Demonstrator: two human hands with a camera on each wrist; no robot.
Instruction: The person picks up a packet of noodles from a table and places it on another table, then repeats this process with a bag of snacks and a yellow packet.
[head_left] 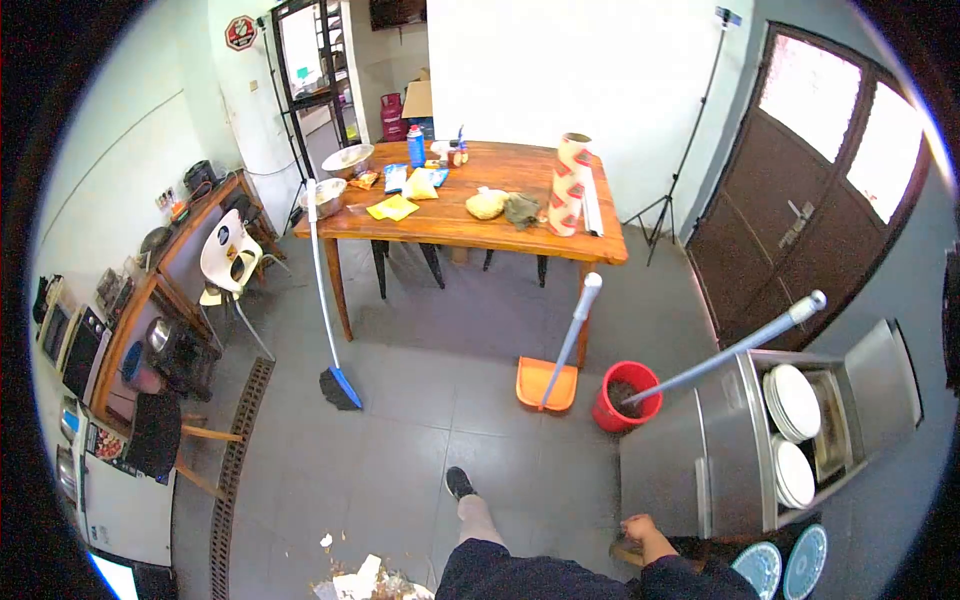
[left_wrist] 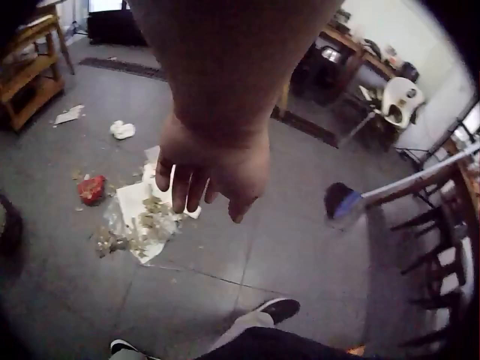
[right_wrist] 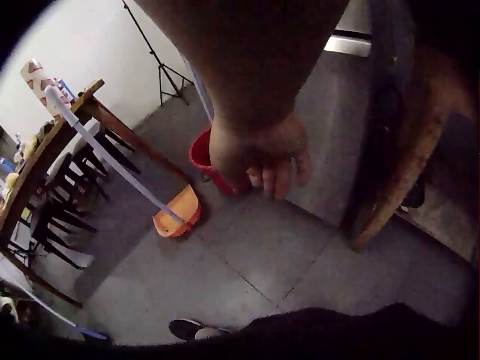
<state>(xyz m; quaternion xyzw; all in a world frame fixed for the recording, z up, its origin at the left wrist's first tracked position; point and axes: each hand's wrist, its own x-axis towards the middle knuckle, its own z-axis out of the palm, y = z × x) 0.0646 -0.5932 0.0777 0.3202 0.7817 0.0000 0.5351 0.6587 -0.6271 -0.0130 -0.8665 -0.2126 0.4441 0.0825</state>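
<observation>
In the left wrist view my left hand (left_wrist: 214,169) hangs with loose fingers and holds nothing; the floor beyond it bears a pile of white sheets and crumbly scraps (left_wrist: 139,214). The head view does not show that hand. My right hand (head_left: 645,530) is low at the right, near the metal cabinet (head_left: 660,470). The right wrist view shows the right hand (right_wrist: 266,154) with loosely bent fingers and nothing in them. Behind it stand a red bucket (right_wrist: 202,154) and an orange dustpan (right_wrist: 178,211) with a long handle.
A broom (head_left: 342,388) leans on the wooden table (head_left: 470,232), which holds bowls, packets and a patterned roll (head_left: 570,185). A pole stands in the red bucket (head_left: 612,412). White plates (head_left: 795,400) sit in the cabinet. A red item (left_wrist: 91,190) lies near the scraps.
</observation>
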